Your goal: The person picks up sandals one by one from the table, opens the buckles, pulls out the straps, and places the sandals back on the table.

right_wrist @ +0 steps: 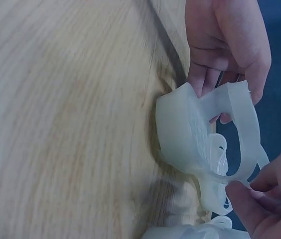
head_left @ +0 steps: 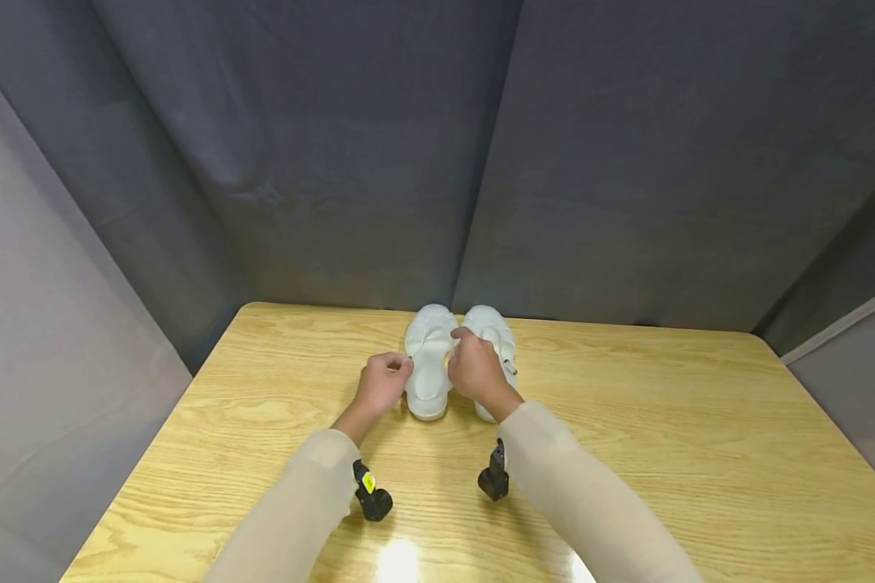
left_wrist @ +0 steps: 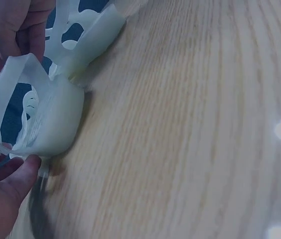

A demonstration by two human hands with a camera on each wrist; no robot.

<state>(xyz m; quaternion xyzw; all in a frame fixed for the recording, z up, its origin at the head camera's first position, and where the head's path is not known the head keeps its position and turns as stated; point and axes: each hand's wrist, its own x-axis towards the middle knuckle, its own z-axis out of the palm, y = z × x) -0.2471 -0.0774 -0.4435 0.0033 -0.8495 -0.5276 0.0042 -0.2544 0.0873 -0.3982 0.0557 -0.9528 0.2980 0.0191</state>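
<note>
Heel strap [right_wrist: 249, 124] arches up in a loop in both wrist views, hardly readable from the head view. It belongs to a milky-white sandal [head_left: 428, 374], sole down on the table [head_left: 642, 453], its mate [head_left: 485, 319] alongside; left hand [head_left: 382, 384] and right hand [head_left: 475, 369] flank it, each pinching a strap end.

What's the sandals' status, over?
Left hand, right hand: pinching strap of left sandal from opposite sides. Right sandal alongside, partly hidden by right hand. No obstruction visible.
</note>
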